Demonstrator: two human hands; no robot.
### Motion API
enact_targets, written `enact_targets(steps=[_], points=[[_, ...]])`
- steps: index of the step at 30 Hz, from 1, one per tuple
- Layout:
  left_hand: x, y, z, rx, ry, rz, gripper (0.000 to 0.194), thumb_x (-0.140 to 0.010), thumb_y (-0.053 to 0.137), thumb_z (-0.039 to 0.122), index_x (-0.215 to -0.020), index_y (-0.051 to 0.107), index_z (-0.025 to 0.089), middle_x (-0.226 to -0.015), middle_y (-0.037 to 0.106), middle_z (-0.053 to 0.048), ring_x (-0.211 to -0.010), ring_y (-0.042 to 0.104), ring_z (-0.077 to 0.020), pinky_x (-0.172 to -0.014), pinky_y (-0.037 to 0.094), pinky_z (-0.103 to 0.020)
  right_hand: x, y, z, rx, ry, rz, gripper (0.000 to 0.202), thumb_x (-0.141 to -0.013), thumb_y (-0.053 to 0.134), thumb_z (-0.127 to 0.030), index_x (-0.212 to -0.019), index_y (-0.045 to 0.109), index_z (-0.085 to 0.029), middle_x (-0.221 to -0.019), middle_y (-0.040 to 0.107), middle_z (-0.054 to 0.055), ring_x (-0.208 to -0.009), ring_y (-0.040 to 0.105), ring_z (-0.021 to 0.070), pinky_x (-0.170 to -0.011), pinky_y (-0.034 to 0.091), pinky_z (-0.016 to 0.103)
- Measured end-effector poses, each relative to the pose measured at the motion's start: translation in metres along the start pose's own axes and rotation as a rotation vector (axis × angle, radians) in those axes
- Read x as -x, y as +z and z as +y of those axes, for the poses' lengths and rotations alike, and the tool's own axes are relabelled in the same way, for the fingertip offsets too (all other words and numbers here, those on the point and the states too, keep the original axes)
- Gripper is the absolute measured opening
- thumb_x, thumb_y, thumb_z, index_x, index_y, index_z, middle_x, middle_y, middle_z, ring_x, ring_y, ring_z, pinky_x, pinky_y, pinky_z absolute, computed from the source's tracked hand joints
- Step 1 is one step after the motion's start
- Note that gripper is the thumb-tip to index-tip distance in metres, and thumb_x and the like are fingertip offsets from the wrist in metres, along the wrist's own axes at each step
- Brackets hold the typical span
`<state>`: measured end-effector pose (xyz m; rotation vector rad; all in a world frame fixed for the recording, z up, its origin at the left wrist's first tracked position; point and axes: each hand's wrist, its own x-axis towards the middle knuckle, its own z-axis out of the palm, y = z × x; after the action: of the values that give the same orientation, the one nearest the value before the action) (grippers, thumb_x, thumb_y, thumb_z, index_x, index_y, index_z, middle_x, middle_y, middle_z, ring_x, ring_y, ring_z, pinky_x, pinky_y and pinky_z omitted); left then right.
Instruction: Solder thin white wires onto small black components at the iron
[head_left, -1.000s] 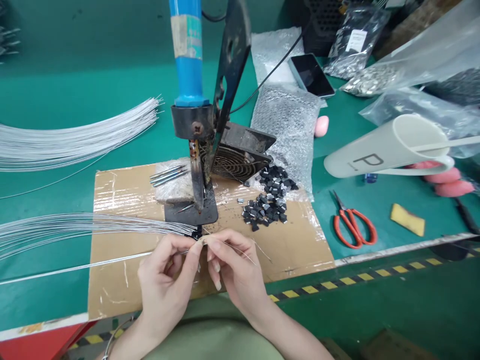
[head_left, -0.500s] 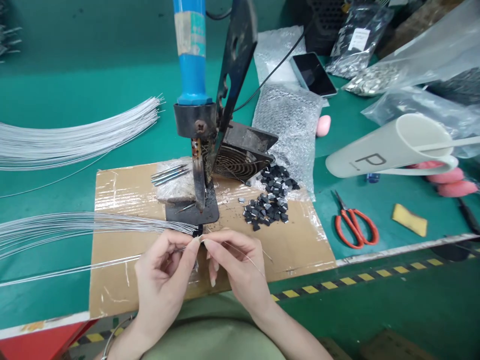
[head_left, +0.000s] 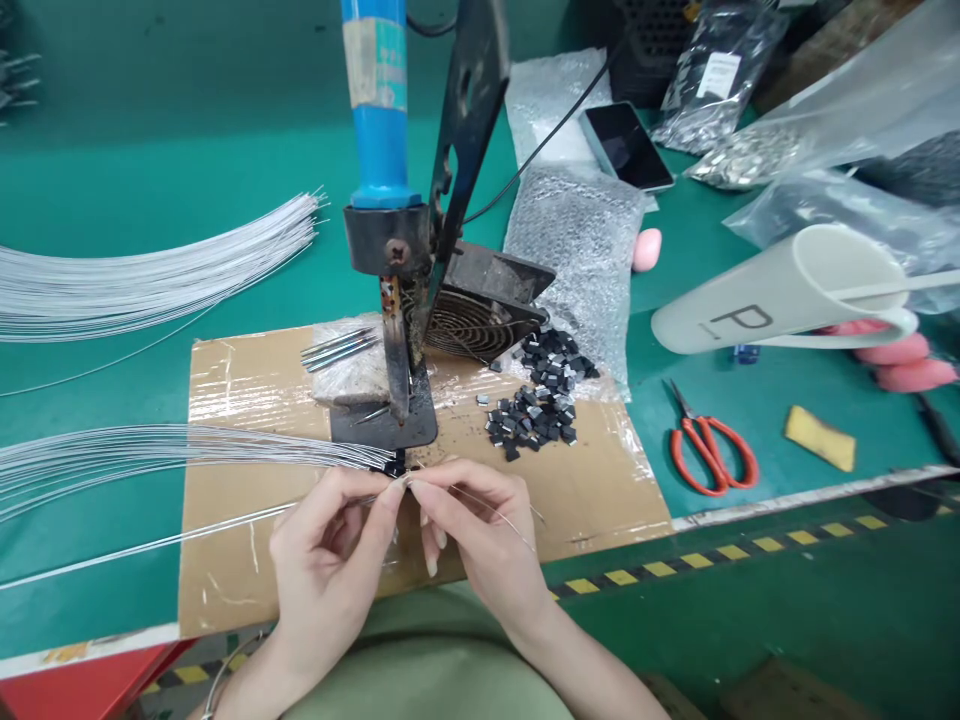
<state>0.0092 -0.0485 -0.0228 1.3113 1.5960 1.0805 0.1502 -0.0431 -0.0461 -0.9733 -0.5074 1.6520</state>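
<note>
My left hand (head_left: 326, 565) pinches thumb and forefinger together on the end of a thin white cable (head_left: 187, 538), which runs off to the left. Fingertip to fingertip with it, my right hand (head_left: 491, 535) is closed in a pinch on a fine wire (head_left: 517, 532) that trails back over its fingers. What lies right between the fingertips is too small to make out. Just beyond them, a bundle of grey-white cables (head_left: 247, 443) ends in black connectors (head_left: 395, 462). Over the hands stands a blue-handled soldering iron (head_left: 381, 130), tip down in its stand.
Cardboard (head_left: 255, 390) lies under the work. Small black connectors (head_left: 532, 415) are heaped right of the iron, by a fan (head_left: 480, 310). Farther right are red-handled scissors (head_left: 712, 455), a yellow sponge (head_left: 820, 438), a white mug (head_left: 750, 300) and a phone (head_left: 626, 145). More cables (head_left: 150, 275) lie left.
Both hands have shifted very slightly, still pinched together at the same place. The white cable left of my left hand slopes a little more than before.
</note>
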Motion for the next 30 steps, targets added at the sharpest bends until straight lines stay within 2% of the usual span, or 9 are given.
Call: enact_targets(steps=[2, 7, 13, 19, 23, 30], points=[[0.000, 0.001, 0.000, -0.006, 0.021, -0.008, 0.009, -0.092, 0.077, 0.022, -0.083, 0.076, 0.021, -0.071, 0.071, 0.002, -0.057, 0.056, -0.0105, -0.050, 0.036, -0.023, 0.001, -0.001, -0.001, 0.030, 0.005, 0.012, 0.007, -0.087, 0.086, -0.030, -0.086, 0.088, -0.023, -0.061, 0.071, -0.002, -0.040, 0.058, 0.0079, -0.037, 0.052, 0.017], [0.002, 0.003, 0.003, 0.004, -0.026, 0.016, 0.011, -0.093, 0.075, 0.023, -0.082, 0.075, 0.021, -0.070, 0.068, 0.002, -0.059, 0.054, -0.0109, -0.054, 0.036, -0.025, 0.001, -0.002, -0.004, 0.059, 0.032, 0.023, 0.012, -0.085, 0.088, -0.033, -0.082, 0.086, -0.021, -0.057, 0.068, -0.002, -0.038, 0.055, 0.0088, -0.035, 0.049, 0.020], [0.000, -0.002, 0.004, -0.013, -0.023, -0.048, 0.013, -0.094, 0.073, 0.022, -0.081, 0.074, 0.022, -0.069, 0.063, 0.003, -0.057, 0.047, -0.0111, -0.053, 0.033, -0.026, -0.005, -0.007, -0.013, 0.035, 0.142, -0.050, 0.013, -0.083, 0.089, -0.032, -0.078, 0.085, -0.020, -0.053, 0.064, -0.004, -0.038, 0.054, 0.0077, -0.037, 0.046, 0.018], [-0.002, -0.005, 0.005, -0.012, -0.009, -0.114, 0.015, -0.095, 0.072, 0.022, -0.080, 0.075, 0.022, -0.067, 0.063, 0.002, -0.058, 0.049, -0.0122, -0.055, 0.036, -0.026, -0.010, -0.016, -0.021, 0.089, 0.215, -0.090, 0.017, -0.080, 0.091, -0.035, -0.076, 0.085, -0.019, -0.053, 0.065, -0.003, -0.037, 0.050, 0.0071, -0.037, 0.044, 0.019], [-0.001, -0.003, 0.003, -0.033, -0.015, -0.086, 0.015, -0.095, 0.073, 0.023, -0.080, 0.074, 0.021, -0.065, 0.062, 0.002, -0.057, 0.046, -0.0118, -0.054, 0.035, -0.025, -0.009, -0.018, -0.018, 0.095, 0.224, -0.100, 0.019, -0.082, 0.090, -0.037, -0.081, 0.086, -0.019, -0.055, 0.065, -0.004, -0.039, 0.053, 0.0066, -0.039, 0.046, 0.018], [0.002, 0.003, 0.001, -0.068, 0.000, -0.004, 0.013, -0.095, 0.073, 0.024, -0.083, 0.073, 0.021, -0.067, 0.061, 0.002, -0.055, 0.044, -0.0110, -0.053, 0.034, -0.026, -0.006, -0.012, -0.011, -0.026, 0.202, -0.070, 0.017, -0.084, 0.089, -0.037, -0.084, 0.087, -0.021, -0.057, 0.064, -0.004, -0.039, 0.053, 0.0065, -0.037, 0.045, 0.018]])
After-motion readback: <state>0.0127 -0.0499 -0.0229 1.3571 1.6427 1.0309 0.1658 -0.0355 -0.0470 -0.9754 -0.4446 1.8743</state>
